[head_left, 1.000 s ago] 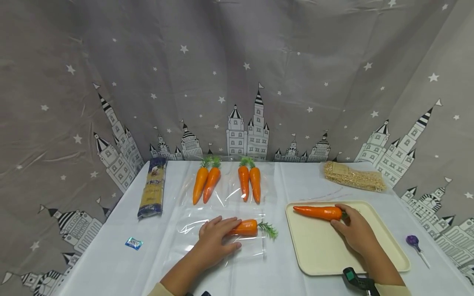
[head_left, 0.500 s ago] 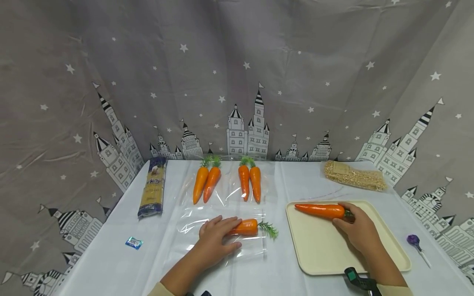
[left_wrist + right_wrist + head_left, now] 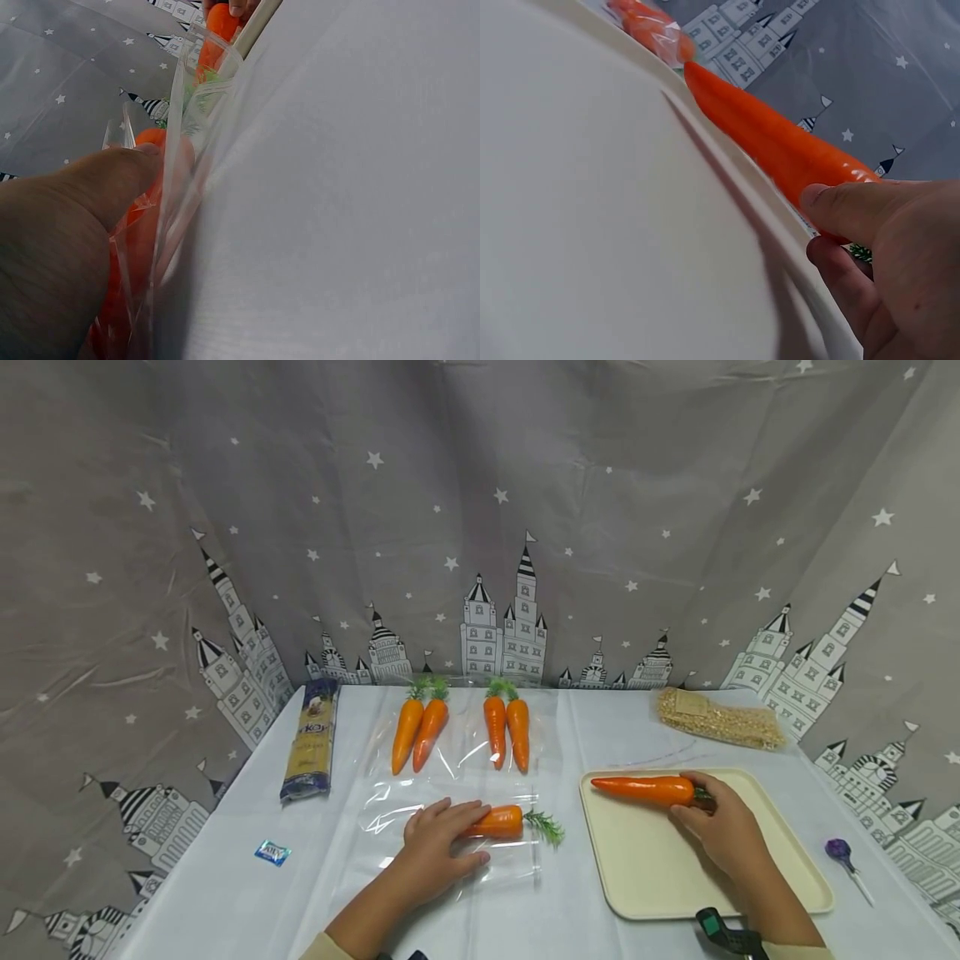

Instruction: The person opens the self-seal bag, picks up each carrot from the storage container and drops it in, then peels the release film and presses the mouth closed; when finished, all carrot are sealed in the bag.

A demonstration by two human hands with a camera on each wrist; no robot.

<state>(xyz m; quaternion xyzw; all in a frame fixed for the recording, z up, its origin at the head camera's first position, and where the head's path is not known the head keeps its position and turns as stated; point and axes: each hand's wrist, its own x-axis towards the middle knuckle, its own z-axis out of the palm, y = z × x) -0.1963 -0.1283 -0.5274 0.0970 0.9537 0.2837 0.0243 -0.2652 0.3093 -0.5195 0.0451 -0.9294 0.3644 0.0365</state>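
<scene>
My left hand [image 3: 438, 852] lies flat over a clear plastic bag [image 3: 375, 810], its fingers across an orange carrot [image 3: 504, 821] whose green top pokes out of the bag's open right end. In the left wrist view my thumb presses along this bagged carrot [image 3: 150, 136]. On the right, my right hand [image 3: 723, 822] pinches another carrot [image 3: 645, 790] by its thick leafy end, thumb and fingers around it. The right wrist view shows this carrot [image 3: 757, 131] held over the cream tray [image 3: 615, 202], tip pointing left, with a shadow below it.
Behind my left hand lie two clear bags with paired carrots [image 3: 431, 735] [image 3: 495, 731]. A pasta packet [image 3: 308, 739] and a small blue wrapper [image 3: 272, 852] are on the left. A bag of grain [image 3: 720, 720] lies back right, a purple lollipop [image 3: 838, 850] right of the tray.
The carrot in my right hand drifts slightly right, then back left, over the tray. My left hand stays on the bagged carrot.
</scene>
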